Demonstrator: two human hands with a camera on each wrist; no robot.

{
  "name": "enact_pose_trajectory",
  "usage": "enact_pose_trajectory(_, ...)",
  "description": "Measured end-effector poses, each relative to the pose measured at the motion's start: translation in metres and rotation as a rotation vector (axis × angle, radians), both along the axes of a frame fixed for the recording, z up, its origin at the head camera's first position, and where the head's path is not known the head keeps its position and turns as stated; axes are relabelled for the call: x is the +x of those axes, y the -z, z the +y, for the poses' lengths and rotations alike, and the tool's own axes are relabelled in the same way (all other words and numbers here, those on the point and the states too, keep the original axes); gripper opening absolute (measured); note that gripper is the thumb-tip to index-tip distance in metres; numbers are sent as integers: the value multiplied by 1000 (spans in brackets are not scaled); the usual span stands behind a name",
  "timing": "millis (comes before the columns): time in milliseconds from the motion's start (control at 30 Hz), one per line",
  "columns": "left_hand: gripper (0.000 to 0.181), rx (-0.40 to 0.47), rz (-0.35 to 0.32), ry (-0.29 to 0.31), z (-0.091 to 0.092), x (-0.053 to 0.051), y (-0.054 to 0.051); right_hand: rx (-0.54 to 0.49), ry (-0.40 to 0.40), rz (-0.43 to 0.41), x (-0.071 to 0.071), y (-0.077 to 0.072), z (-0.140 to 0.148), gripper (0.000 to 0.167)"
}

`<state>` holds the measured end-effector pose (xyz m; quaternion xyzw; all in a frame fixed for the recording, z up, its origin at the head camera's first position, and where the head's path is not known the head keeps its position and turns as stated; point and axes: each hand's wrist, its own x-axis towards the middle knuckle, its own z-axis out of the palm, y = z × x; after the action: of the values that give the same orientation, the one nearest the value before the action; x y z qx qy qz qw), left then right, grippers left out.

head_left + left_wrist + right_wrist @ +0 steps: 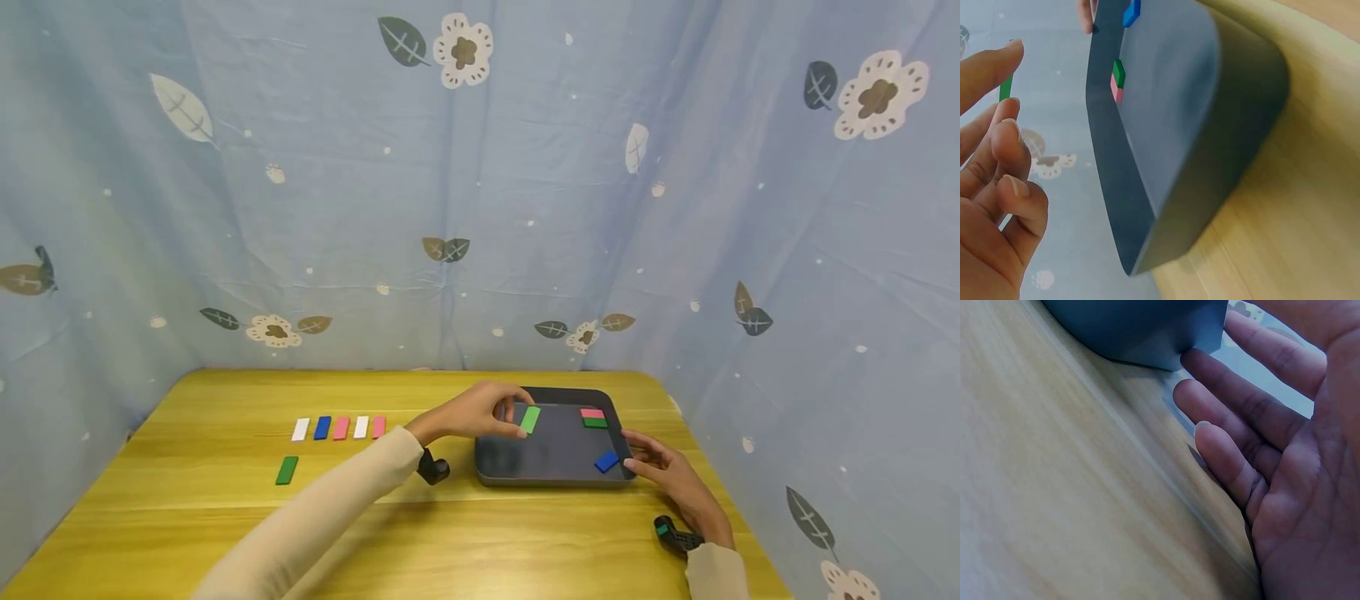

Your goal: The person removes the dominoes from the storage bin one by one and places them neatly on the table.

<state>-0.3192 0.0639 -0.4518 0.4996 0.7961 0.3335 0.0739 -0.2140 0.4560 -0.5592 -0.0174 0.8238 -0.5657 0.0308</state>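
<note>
My left hand pinches a light green rectangular tile between thumb and fingertips, above the left part of a dark grey tray. In the left wrist view only a sliver of that green tile shows between the fingers. My right hand is at the tray's right side, its fingers extended and lightly bent; a fingertip touches the outer wall in the right wrist view. Inside the tray, a pink tile and a dark green tile lie side by side at the back right. A blue tile lies askew near the front right corner.
On the wooden table, left of the tray, stands a row of several tiles, among them a white tile and a blue tile. A dark green tile lies nearer. A patterned curtain closes off the back and sides.
</note>
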Motion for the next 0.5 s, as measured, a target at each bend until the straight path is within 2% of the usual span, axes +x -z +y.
enact_pose_trajectory(200,45,14,-10,-24,-19,5,1,8,8,4,0,2,3,61)
enact_pose_trajectory(500,45,46,-2,-96,-50,11,5,2,5,-13,-2,1,1,62)
